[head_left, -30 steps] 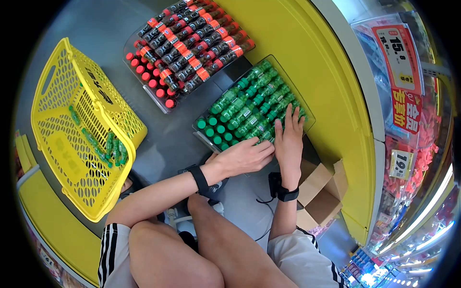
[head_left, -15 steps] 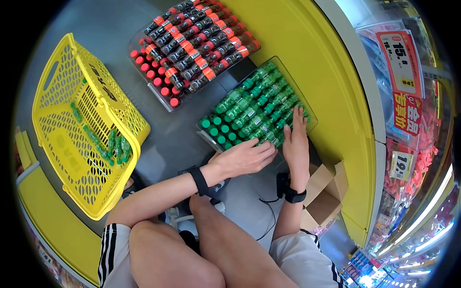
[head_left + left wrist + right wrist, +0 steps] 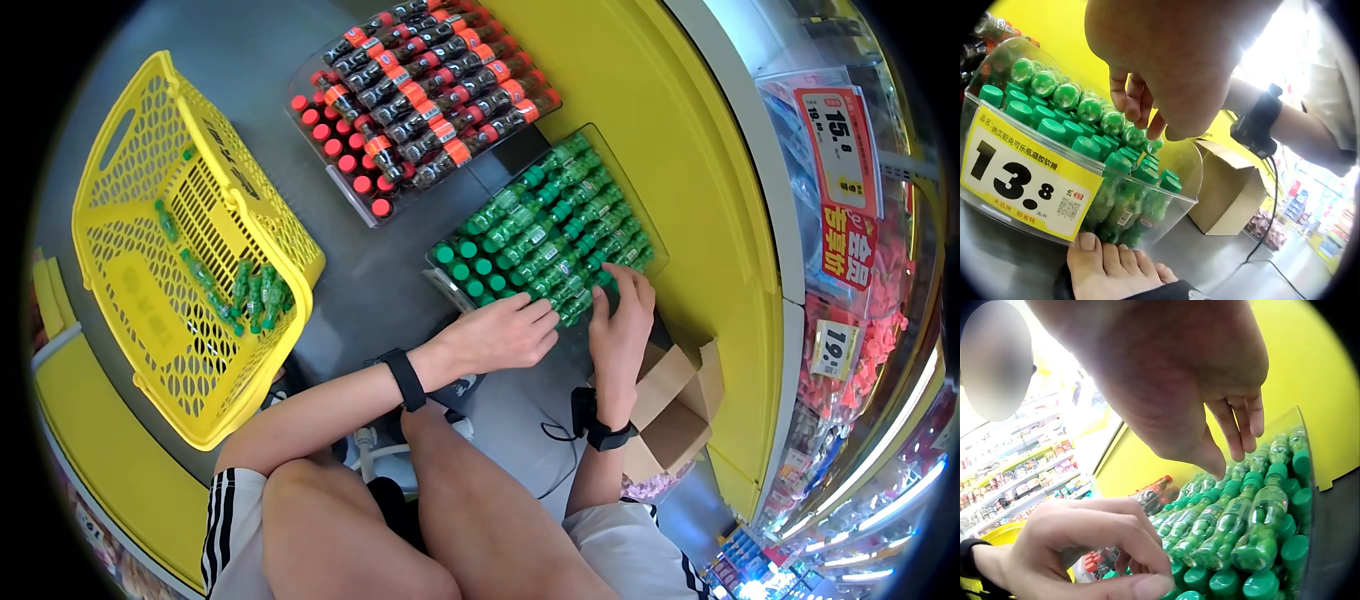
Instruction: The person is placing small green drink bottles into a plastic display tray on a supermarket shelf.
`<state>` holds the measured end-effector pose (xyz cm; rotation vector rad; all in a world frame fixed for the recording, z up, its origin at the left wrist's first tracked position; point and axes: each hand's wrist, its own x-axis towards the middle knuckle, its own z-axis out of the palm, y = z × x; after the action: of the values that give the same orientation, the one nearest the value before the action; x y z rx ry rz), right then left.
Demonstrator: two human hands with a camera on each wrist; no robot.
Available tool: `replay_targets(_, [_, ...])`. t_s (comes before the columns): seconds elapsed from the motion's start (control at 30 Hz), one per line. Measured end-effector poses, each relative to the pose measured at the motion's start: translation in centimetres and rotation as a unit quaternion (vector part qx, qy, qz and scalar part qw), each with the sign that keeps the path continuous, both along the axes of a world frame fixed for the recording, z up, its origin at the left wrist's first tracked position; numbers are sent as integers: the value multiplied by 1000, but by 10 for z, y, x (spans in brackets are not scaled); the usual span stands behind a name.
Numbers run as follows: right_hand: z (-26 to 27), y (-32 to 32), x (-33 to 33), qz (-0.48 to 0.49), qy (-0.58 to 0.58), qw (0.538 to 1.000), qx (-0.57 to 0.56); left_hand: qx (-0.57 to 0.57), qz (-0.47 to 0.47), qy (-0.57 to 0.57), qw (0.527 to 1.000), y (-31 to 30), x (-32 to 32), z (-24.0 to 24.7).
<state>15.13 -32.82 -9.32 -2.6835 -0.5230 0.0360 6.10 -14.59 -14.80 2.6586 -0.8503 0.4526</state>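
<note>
Small green-capped bottles (image 3: 545, 230) lie in rows in a clear bin (image 3: 1175, 195), with more standing along its front. My left hand (image 3: 505, 335) hovers at the bin's near edge, its fingers loosely bent and nothing showing between them. In the right wrist view the same left hand (image 3: 1094, 550) has its thumb stretched out beside the caps. At the bin's near right corner, my right hand (image 3: 620, 325) reaches over the bottles with relaxed fingers (image 3: 1229, 428) pointing down, thumb apart. No bottle shows in its grasp.
A yellow basket (image 3: 150, 370) on the left contains several green bottles (image 3: 262, 292). Behind stands a bin of red-capped cola-like bottles (image 3: 430, 95). A cardboard box (image 3: 675, 430) sits right, beside the yellow shelf base (image 3: 680, 150). A bare foot (image 3: 1116, 275) is close under the price card (image 3: 1029, 172).
My right hand has drawn back from along the bottles' right side to the near corner, its fingers more bent. My left hand has shifted slightly left. The head view has also shifted.
</note>
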Motion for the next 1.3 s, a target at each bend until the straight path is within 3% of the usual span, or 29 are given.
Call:
replay_targets(0.2, [20,32,-15,105,25,994,31,-84,78,14,993,21,-8,29])
replay_targets(0.4, [45,73,-27,171,45,983,55,-40,155,-49,986,61,-24,78])
replay_targets(0.63, [71,133,-53,288,79,951,86,15,223,-19,974,108,-52,114])
replay_targets(0.9, [97,194,-86,314,114,942,42,-4,352,55,934,171,-94,139])
replay_targets(1.13, [126,262,-96,406,96,907,48,-39,445,95,890,229,-123,141])
replay_targets(1.3, [116,310,-100,485,5,874,10,-76,483,118,864,262,-142,123])
